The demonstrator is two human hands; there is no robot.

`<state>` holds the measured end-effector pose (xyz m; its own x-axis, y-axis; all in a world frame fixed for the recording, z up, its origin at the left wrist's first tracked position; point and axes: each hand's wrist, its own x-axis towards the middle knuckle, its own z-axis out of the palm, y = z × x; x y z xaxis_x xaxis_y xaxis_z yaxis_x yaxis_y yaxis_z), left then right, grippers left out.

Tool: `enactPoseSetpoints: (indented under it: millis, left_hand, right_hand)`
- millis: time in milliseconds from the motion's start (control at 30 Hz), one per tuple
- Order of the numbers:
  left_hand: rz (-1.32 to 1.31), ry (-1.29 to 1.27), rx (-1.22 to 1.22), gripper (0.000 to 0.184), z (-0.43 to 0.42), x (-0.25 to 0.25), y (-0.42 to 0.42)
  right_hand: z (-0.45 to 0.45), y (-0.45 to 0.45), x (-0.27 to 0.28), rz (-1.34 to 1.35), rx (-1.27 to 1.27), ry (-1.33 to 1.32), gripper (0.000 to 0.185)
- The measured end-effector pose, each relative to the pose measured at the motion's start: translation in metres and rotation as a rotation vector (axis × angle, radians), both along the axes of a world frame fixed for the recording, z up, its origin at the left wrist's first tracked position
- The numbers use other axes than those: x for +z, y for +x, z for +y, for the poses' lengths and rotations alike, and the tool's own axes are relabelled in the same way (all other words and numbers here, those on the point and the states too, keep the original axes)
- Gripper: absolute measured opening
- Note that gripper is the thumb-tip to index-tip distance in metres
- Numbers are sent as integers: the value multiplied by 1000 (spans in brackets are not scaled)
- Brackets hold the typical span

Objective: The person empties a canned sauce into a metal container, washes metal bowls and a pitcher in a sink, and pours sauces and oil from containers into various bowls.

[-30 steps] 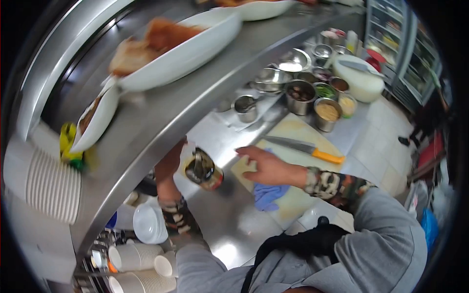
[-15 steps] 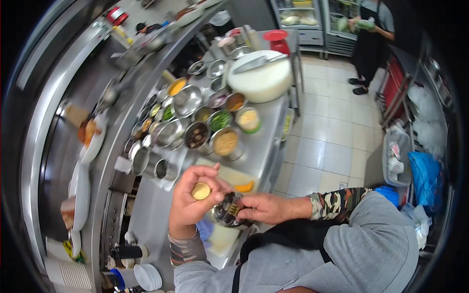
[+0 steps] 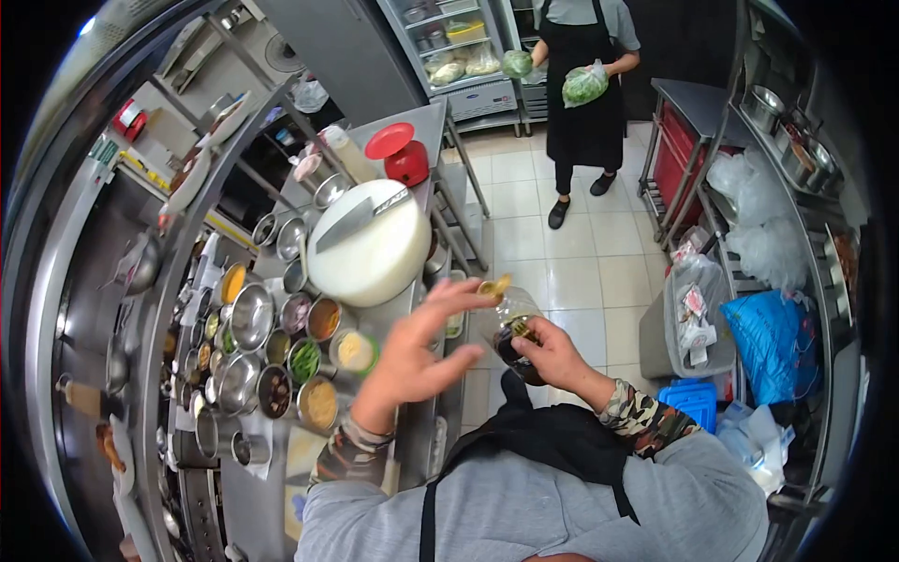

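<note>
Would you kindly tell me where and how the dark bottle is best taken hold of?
The bottle is probably best taken around its body, from the person's right, where the right hand has it. The body is broad and rounded, so a hand can wrap it, and this grip leaves the upper end, by the blurred gold-coloured cap, free for the left hand.

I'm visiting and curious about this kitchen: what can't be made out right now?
All in the head view:
- The bottle's label: too blurred to read, partly behind the right hand.
- Whether the left hand grips the gold-coloured cap: motion blur.
- The co-worker's head: cut off by the top edge.
- Some of the cutting board: behind the left sleeve.
</note>
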<state>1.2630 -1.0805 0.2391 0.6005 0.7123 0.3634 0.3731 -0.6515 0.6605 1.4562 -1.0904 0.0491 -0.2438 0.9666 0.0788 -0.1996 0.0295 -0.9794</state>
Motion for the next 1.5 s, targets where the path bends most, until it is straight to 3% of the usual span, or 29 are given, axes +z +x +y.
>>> enactPoseSetpoints:
  millis: [133, 200, 233, 333, 367, 400, 467, 500, 533, 567, 633, 667, 700, 767, 800, 867, 900, 1000, 1067, 1167, 1267, 1367, 1467, 1500]
  left_hand:
    - [-76, -88, 351, 46, 92, -41, -63]
    - [-132, -87, 483, 50, 156, -55, -104]
    - [-241, -143, 515, 52, 189, -56, -118]
    - [-441, -90, 662, 58, 310, -83, -181]
    - [-479, -64, 773, 58, 350, -81, -191]
    - [-653, -16, 781, 58, 393, -82, -204]
    - [-300, 114, 1040, 71, 470, -55, -226]
    - [-607, 256, 909, 70, 528, -72, -258]
    - [-577, 344, 1015, 64, 559, -58, -253]
    - [-299, 365, 1300, 65, 568, -31, -235]
    - [-629, 234, 1280, 56, 623, -45, -268]
    - [-541, 304, 1488, 62, 634, -52, -277]
    - [-335, 115, 1636, 67, 622, -42, -267]
    - [-680, 120, 1444, 52, 634, -54, -284]
    - [-744, 109, 1463, 43, 634, -51, -275]
    - [-767, 162, 1304, 43, 628, -55, -271]
    - [-754, 175, 1347, 43, 630, -55, -259]
    - [-710, 333, 1562, 38, 628, -40, -236]
    - [-876, 261, 1435, 28, 633, -42, -244]
    - [-915, 232, 1595, 18, 643, -31, -251]
    - [-923, 276, 1612, 14, 632, -38, -275]
    - [-967, 295, 1688, 11, 620, -42, -282]
    - [-788, 292, 1941, 10, 617, -38, -268]
    - [-843, 338, 1907, 11, 619, -39, -265]
  right_hand:
    - [82, 34, -51, -213, -93, -65, 24]
    - [127, 41, -54, -487, -143, -89, 25]
    - [155, 44, -84, -382, -142, -158, 27]
    - [224, 49, -71, -423, -133, -229, 27]
    - [244, 47, -42, -473, -122, -223, 27]
    - [272, 48, -40, -486, -123, -234, 27]
    - [321, 50, -49, -607, -109, -171, 29]
    - [345, 48, -50, -596, -106, -124, 30]
    - [368, 46, -47, -588, -110, -84, 31]
    - [388, 42, -40, -543, -100, -127, 32]
    - [438, 38, -42, -554, -87, -145, 34]
    - [463, 39, -56, -605, -76, -131, 34]
    - [485, 41, -58, -614, -93, -147, 34]
    - [530, 43, -62, -558, -60, -128, 34]
    - [553, 47, -64, -560, -58, -138, 34]
    - [596, 46, -70, -528, -2, -209, 35]
    - [619, 45, -81, -502, -6, -191, 35]
    - [682, 52, -47, -539, 92, -225, 33]
    - [731, 61, -67, -595, 99, -125, 31]
    - [804, 68, -61, -518, 153, -267, 29]
    - [866, 63, -51, -611, 161, -329, 31]
    - [933, 61, -80, -601, 126, -322, 31]
    - [1006, 63, -94, -611, 100, -377, 31]
    - [1036, 63, -105, -636, 113, -362, 30]
